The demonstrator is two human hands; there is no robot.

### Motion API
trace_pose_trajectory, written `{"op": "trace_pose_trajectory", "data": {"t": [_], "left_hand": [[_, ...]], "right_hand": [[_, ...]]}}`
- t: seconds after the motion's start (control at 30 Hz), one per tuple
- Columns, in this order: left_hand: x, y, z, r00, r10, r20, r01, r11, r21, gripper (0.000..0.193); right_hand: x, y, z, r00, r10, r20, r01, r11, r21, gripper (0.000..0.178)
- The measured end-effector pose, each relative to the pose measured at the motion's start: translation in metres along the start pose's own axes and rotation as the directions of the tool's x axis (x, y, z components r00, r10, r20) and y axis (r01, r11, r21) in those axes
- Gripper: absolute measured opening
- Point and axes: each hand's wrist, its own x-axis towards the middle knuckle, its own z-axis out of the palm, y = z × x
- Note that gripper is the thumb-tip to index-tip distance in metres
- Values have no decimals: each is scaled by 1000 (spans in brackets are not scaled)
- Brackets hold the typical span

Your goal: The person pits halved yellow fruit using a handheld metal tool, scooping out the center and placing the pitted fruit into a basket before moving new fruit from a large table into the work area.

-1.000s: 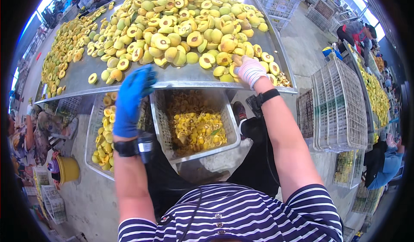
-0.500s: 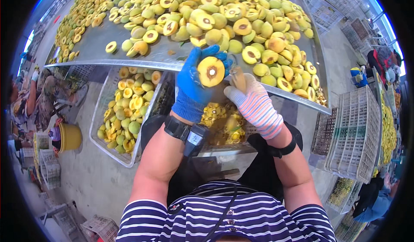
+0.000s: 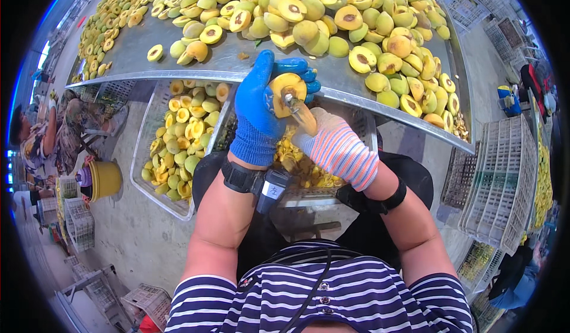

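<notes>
My left hand (image 3: 255,110), in a blue coated glove, is closed around a halved yellow peach (image 3: 284,87), its cut face turned up toward me. In my right hand (image 3: 333,143), which wears a striped knit glove, is a pitting tool (image 3: 304,118) with a translucent amber-brown handle. The tool's metal tip meets the brown middle of the peach half; the tip's end is hidden there. Beneath my hands, a bin (image 3: 309,201) between my knees contains yellow cut pieces, partly covered by my right hand.
A metal table (image 3: 228,57) in front carries a heap of peach halves (image 3: 306,33); its raised edge runs just beyond my hands. To the left stands a clear crate (image 3: 140,165) of halves, then a yellow bucket (image 3: 107,180) and a seated person (image 3: 44,137). Stacked crates (image 3: 497,181) are at right.
My right hand has brought the pitting tool up against the middle of the peach half. Earlier the tool was beside the fruit. The view has shifted slightly.
</notes>
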Motion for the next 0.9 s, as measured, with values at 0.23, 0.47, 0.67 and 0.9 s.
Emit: {"op": "trace_pose_trajectory", "data": {"t": [0.23, 0.47, 0.67, 0.9], "left_hand": [[-2, -21, 13, 863, 500, 74, -476, 753, 454, 55], [1, 13, 22, 953, -256, 163, 140, 848, 512, 49], [6, 0, 21, 946, -275, 172, 214, 927, 308, 47], [0, 2, 31, 929, -290, 230, 60, 731, 680, 54]], "right_hand": [[-19, -17, -18, 967, 130, 219, -229, 822, 522, 28], [-33, 6, -15, 940, -47, 338, -217, 682, 698, 23], [-32, 17, -18, 889, -62, 453, -317, 632, 708, 25], [-40, 21, -15, 918, -98, 385, -190, 742, 643, 26]]}}
